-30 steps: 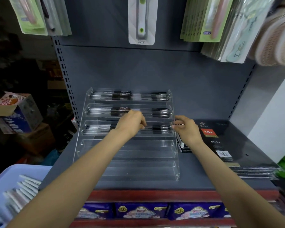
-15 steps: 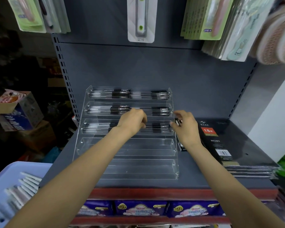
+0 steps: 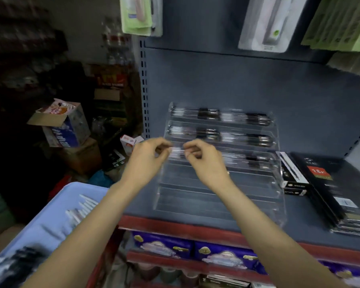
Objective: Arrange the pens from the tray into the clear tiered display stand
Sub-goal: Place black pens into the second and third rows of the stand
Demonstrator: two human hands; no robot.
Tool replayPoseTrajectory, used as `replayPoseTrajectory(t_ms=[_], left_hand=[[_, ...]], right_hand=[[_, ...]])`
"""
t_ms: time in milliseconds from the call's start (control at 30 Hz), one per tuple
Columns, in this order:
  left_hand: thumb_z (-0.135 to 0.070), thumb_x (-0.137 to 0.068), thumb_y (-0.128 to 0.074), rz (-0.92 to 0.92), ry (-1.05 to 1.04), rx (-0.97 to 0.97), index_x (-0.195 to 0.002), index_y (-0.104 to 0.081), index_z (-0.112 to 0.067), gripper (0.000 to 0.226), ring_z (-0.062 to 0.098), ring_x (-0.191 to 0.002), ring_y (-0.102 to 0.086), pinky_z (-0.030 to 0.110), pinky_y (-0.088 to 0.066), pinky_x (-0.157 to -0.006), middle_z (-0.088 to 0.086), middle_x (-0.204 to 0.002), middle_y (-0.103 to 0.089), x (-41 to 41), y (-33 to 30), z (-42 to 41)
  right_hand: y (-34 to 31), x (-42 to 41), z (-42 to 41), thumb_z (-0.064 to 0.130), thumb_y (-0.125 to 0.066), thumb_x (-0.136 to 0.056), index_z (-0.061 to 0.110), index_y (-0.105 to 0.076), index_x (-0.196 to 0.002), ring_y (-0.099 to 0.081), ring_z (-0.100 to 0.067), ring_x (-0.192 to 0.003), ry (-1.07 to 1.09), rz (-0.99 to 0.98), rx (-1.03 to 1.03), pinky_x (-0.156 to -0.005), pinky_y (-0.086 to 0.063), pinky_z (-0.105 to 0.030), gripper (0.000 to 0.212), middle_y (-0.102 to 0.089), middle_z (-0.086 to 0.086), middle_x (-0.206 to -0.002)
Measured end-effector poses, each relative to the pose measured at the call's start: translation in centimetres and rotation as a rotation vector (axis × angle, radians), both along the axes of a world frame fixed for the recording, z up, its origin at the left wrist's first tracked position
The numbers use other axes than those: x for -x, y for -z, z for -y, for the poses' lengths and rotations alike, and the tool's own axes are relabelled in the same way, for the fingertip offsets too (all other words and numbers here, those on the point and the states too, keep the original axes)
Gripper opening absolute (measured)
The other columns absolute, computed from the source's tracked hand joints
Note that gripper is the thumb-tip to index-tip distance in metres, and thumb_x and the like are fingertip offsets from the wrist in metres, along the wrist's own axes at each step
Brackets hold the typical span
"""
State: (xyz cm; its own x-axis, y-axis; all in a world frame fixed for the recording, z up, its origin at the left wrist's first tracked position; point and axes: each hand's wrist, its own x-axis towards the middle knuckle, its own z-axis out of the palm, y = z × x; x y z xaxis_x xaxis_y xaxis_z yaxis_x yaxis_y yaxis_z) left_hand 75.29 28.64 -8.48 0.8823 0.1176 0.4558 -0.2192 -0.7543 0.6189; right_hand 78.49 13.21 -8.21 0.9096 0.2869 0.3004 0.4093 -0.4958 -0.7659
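The grey shelf in front of you carries the clear tiered display stand, with a stack of black diaries just beside it on the right. Low on your left sits the pale blue tray, holding a row of white-looking pens, too blurred to count. The stand's top two tiers are filled with black-capped pens; the third tier holds some on its right half, and the lower tiers look bare. Your left hand and right hand meet at the third tier's left end, fingers curled, each grip pinching an end of a clear pen, though blur hides detail.
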Motion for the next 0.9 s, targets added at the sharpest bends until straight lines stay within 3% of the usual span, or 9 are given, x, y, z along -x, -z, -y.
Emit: replayPoseTrajectory(t_ms=[100,267,467,600,667,733,833,900], left_hand=[[-0.011,-0.090,-0.057,-0.056,-0.089,0.023,-0.101,-0.068,-0.012,0.016,0.010,-0.081,-0.061,0.008,-0.039,-0.069,-0.002,-0.087,-0.067,2.8,2.0,-6.4],[-0.014,-0.093,-0.054,-0.266,-0.249,0.026,-0.109,-0.065,-0.009,0.020,0.023,-0.094,-0.062,0.029,-0.046,-0.079,0.007,-0.100,-0.068,7.4,7.3,-17.9],[-0.007,-0.091,-0.053,-0.514,-0.287,0.018,-0.108,-0.066,-0.008,0.021,0.028,-0.101,-0.062,0.031,-0.046,-0.087,0.011,-0.109,-0.067,12.7,15.3,-30.0],[-0.013,-0.094,-0.051,-0.715,-0.198,-0.090,-0.119,-0.061,-0.016,0.027,0.027,-0.116,-0.055,0.038,-0.046,-0.095,0.007,-0.128,-0.058,15.6,20.1,-34.1],[-0.013,-0.093,-0.054,-0.781,-0.133,-0.113,-0.121,-0.060,-0.014,0.029,0.025,-0.117,-0.053,0.035,-0.043,-0.098,0.006,-0.131,-0.056,16.6,21.3,-34.8],[-0.014,-0.092,-0.058,-0.794,-0.059,-0.124,-0.119,-0.063,-0.011,0.028,0.024,-0.115,-0.055,0.033,-0.043,-0.097,0.007,-0.126,-0.059,17.2,21.9,-35.1],[-0.019,-0.089,-0.063,-0.788,-0.065,-0.118,-0.117,-0.065,-0.011,0.030,0.023,-0.113,-0.057,0.033,-0.042,-0.100,0.007,-0.124,-0.060,17.6,22.3,-35.4],[-0.021,-0.088,-0.064,-0.781,-0.095,-0.117,-0.118,-0.064,-0.013,0.031,0.022,-0.112,-0.057,0.032,-0.042,-0.101,0.007,-0.125,-0.059,17.5,22.4,-35.5]], right_hand=[[1.4,2.1,-7.0,0.002,-0.053,-0.087,0.009,-0.065,-0.105,-0.057,-0.013,-0.081,-0.111,-0.047,-0.017,-0.076,-0.044,-0.015,0.022,-0.063,-0.003,-0.089],[6.1,5.5,-18.5,0.008,-0.050,-0.093,0.009,-0.061,-0.113,-0.058,-0.014,-0.087,-0.226,-0.178,0.092,-0.076,-0.044,-0.022,0.023,-0.064,-0.005,-0.100],[14.7,8.9,-28.5,0.007,-0.048,-0.094,0.005,-0.059,-0.121,-0.057,-0.025,-0.113,-0.304,-0.361,0.261,-0.100,-0.043,-0.033,0.029,-0.061,-0.012,-0.124],[19.3,11.1,-31.6,0.011,-0.050,-0.096,0.008,-0.048,-0.135,-0.046,-0.025,-0.128,-0.409,-0.473,0.444,-0.107,-0.035,-0.034,0.039,-0.049,-0.010,-0.140],[21.1,12.2,-32.4,0.015,-0.052,-0.097,0.009,-0.047,-0.136,-0.045,-0.025,-0.130,-0.443,-0.514,0.510,-0.108,-0.035,-0.037,0.040,-0.047,-0.010,-0.142],[22.4,12.9,-32.8,0.017,-0.056,-0.095,0.008,-0.053,-0.129,-0.051,-0.026,-0.122,-0.444,-0.511,0.549,-0.103,-0.040,-0.038,0.036,-0.055,-0.013,-0.133],[23.3,13.2,-33.4,0.018,-0.061,-0.092,0.002,-0.059,-0.105,-0.056,-0.032,-0.091,-0.414,-0.485,0.561,-0.082,-0.043,-0.042,0.021,-0.059,-0.020,-0.096],[23.1,13.1,-33.8,0.018,-0.062,-0.091,0.001,-0.058,-0.101,-0.055,-0.032,-0.087,-0.419,-0.464,0.602,-0.080,-0.042,-0.040,0.020,-0.056,-0.019,-0.094]])
